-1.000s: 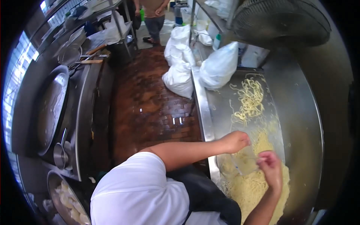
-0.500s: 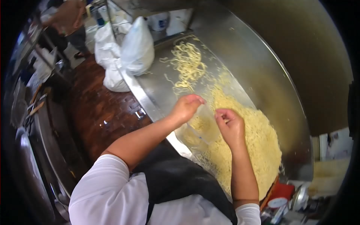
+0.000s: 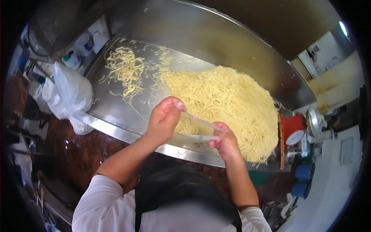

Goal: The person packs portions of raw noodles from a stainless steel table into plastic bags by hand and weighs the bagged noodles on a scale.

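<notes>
A clear plastic bag [image 3: 199, 137] is stretched between my two hands above the front of the steel counter, its mouth edges parted. My left hand [image 3: 165, 118] pinches its left side with fingers closed. On the other side my right hand [image 3: 226, 142] grips the bag's rim between thumb and fingers. Right behind the bag lies a large mound of yellow noodles [image 3: 232, 102], partly seen through the plastic. A smaller loose heap of noodles [image 3: 125, 69] is spread farther left on the counter [image 3: 116, 110].
Filled white plastic bags [image 3: 73, 87] hang at the counter's left end. To the right stands a red scale [image 3: 292, 127] with a round dial, beside a wooden strip [image 3: 281, 143]. Blue tubs [image 3: 304, 172] sit lower right. A raised steel wall [image 3: 216, 31] backs the counter.
My view has swung to the right. The plastic bag is now pulled wider and tauter between my hands, and my right hand has turned to grip its rim.
</notes>
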A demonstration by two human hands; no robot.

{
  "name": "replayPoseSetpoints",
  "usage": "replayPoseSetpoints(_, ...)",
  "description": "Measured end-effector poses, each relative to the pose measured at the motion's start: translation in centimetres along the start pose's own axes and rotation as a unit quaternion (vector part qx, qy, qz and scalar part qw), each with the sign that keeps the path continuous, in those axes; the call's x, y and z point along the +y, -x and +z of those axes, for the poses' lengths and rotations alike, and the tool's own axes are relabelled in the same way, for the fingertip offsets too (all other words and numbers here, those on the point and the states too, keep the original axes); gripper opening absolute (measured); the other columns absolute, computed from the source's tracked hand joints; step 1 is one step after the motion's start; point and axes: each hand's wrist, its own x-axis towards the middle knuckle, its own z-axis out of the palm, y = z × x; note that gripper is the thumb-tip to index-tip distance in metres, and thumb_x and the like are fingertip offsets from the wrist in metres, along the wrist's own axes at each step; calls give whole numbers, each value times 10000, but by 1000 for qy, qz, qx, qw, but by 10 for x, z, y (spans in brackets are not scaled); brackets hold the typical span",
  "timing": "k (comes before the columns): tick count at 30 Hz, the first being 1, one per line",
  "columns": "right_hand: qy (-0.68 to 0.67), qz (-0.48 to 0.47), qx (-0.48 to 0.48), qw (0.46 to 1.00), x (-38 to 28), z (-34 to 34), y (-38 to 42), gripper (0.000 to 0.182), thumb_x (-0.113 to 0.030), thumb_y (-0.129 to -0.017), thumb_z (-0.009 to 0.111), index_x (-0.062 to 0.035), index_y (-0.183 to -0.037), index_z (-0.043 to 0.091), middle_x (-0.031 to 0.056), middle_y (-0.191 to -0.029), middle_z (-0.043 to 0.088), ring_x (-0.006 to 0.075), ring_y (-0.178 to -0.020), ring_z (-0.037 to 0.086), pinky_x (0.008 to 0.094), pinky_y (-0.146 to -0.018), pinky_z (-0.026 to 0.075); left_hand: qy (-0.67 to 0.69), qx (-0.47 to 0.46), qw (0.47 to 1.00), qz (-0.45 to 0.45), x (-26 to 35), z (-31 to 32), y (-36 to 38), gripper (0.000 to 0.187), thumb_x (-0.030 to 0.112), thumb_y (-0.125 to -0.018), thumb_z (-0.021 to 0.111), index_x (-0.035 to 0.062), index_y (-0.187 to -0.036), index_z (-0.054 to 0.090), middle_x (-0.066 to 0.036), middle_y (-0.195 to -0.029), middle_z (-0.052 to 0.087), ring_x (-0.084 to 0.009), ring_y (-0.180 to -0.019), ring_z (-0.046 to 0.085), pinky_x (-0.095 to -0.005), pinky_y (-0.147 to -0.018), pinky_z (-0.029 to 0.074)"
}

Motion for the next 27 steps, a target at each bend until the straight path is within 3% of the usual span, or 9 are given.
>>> replayPoseSetpoints(2,-46,-68,6,997,-16,-12,29,121,-34,-841,476,-63,-947,525,23,-714,531,107,-521,508,258,-485,474,40,-10,999,-19,6,11,1,112,112,-960,468,45,-927,552,51,-677,470,-7,-610,422,-183,-536,339)
replayPoseSetpoints(3,-59,-101,5,993,-24,-16,47,103,-13,-828,462,-70,-896,512,14,-694,504,98,-507,485,255,-476,474,34,14,999,-8,12,25,3,70,107,-935,518,52,-946,560,87,-603,396,7,-525,362,-174,-466,267)
replayPoseSetpoints(6,-93,-190,0,977,-40,-46,92,133,28,-792,424,-75,-836,495,5,-674,464,79,-503,454,245,-465,472,-149,-51,987,-7,20,64,15,156,156,-867,627,60,-967,555,76,-546,398,-9,-434,323,-193,-401,237)
replayPoseSetpoints(7,-103,-219,-1,970,-43,-61,106,147,38,-780,412,-74,-831,493,5,-674,457,75,-509,451,241,-464,471,-231,-108,967,17,14,74,18,360,134,-777,712,37,-1091,564,70,-559,417,-11,-479,346,-189,-452,271)
replayPoseSetpoints(11,-120,-263,-15,957,-40,-126,159,156,35,-781,393,-64,-842,496,4,-684,443,70,-549,440,249,-460,456,-463,-211,859,-60,-11,151,40,577,143,-734,759,43,-1254,529,68,-569,418,-36,-510,372,-209,-479,296)
replayPoseSetpoints(18,-153,-269,31,950,-24,-248,239,153,38,-774,391,-55,-842,492,11,-663,450,83,-509,435,251,-464,452,-325,-355,868,-124,-93,294,72,500,106,-768,722,71,-1236,549,71,-596,443,-32,-537,403,-207,-496,330)
replayPoseSetpoints(22,-190,-269,34,944,-18,-299,268,151,47,-757,407,-50,-840,488,27,-684,466,100,-500,447,262,-452,443,-237,-488,824,-163,-109,345,76,445,105,-779,723,46,-1190,562,73,-672,468,-31,-573,412,-192,-519,331)
replayPoseSetpoints(23,-201,-272,36,940,-17,-308,272,148,50,-748,416,-49,-834,486,34,-700,475,109,-504,461,263,-454,445,-300,-524,783,-148,-112,352,70,295,103,-826,677,32,-1099,588,62,-693,498,-33,-570,426,-192,-511,343)
replayPoseSetpoints(27,-180,-269,37,945,-20,-343,280,149,50,-744,426,-54,-831,489,37,-716,489,118,-507,483,266,-455,445,-152,-469,846,-205,-133,379,54,129,100,-895,583,24,-998,602,27,-716,553,-41,-538,455,-197,-484,366)
